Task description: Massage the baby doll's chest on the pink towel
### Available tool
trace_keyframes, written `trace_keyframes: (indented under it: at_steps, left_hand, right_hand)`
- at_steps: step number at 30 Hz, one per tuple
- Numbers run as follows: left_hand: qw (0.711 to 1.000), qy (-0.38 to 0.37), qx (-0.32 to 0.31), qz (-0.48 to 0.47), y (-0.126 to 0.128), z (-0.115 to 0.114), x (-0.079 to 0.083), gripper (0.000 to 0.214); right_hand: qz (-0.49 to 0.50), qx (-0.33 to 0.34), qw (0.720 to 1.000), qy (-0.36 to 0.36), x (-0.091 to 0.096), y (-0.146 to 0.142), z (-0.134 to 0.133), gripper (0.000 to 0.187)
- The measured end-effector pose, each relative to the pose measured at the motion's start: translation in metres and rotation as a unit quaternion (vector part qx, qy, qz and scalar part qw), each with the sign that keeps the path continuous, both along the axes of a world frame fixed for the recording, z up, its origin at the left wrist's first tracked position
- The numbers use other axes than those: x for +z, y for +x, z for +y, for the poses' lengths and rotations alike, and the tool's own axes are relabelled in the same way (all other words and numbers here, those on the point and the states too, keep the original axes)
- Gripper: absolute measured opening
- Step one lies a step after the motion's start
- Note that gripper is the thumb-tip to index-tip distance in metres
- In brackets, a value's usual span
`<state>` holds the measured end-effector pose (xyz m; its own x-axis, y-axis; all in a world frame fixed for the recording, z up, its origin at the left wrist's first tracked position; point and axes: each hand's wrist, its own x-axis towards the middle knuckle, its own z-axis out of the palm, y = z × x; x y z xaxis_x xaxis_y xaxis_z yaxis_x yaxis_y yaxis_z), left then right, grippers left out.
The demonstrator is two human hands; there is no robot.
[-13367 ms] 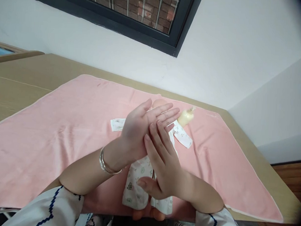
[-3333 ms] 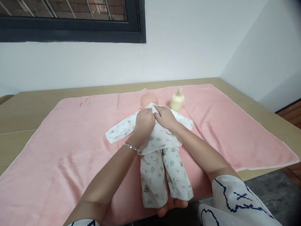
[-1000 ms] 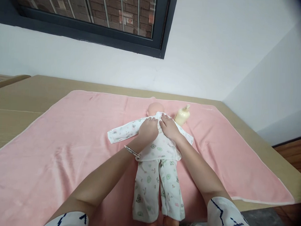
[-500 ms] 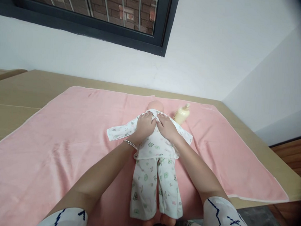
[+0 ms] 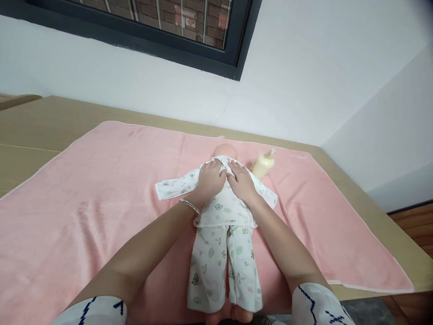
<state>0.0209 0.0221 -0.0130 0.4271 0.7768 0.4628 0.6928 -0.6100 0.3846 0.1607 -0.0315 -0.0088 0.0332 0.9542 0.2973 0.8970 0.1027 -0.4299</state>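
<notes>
A baby doll point(image 5: 226, 151) lies on a pink blanket point(image 5: 123, 178), its head toward the wall and its feet toward me. It wears a white long-sleeved top point(image 5: 224, 210) and matching trousers point(image 5: 208, 266) with small green and brown prints. My left hand point(image 5: 211, 178) rests flat on the upper left of the top, fingers stretched toward the doll's head. Beside it, my right hand point(image 5: 241, 182) lies flat on the upper right, the thumbs close together. Neither hand grips anything. Just beyond my right hand is a pale yellow pump bottle point(image 5: 263, 164), standing or leaning on the blanket.
The blanket covers much of a light wooden table point(image 5: 26, 127). Behind it stands a white wall with a dark-framed window point(image 5: 230, 58). A curved wooden edge point(image 5: 16, 101) shows at far left, and brown wood panelling point(image 5: 420, 222) at right.
The view has shifted very slightly. Both hands stay flat on the doll's top, with no clear movement against it.
</notes>
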Motion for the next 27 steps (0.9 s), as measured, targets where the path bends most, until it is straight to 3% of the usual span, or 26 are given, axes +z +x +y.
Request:
trace_keyframes:
  at_steps: [8,13,18,24,27]
  left_hand:
    - [0.999,-0.020,-0.009,-0.050,0.000,0.001,-0.003,0.030]
    - [0.981,-0.031,-0.030,-0.190,-0.003,0.000,-0.012,0.043]
    - [0.960,-0.046,-0.031,-0.274,-0.004,-0.001,-0.017,0.055]
    - [0.958,-0.047,-0.034,-0.282,-0.003,0.001,-0.020,0.058]
    - [0.957,-0.048,-0.032,-0.284,-0.002,0.001,-0.020,0.057]
  right_hand:
    - [0.021,-0.005,1.000,-0.003,0.011,-0.002,-0.004,0.055]
    - [0.020,-0.026,0.996,0.082,0.024,-0.015,-0.017,0.056]
    - [-0.035,0.023,0.998,0.048,0.016,-0.029,-0.021,0.049]
    - [-0.004,-0.003,0.993,0.117,0.016,-0.027,-0.022,0.048]
    - [-0.006,0.000,0.996,0.092,0.014,-0.026,-0.020,0.049]
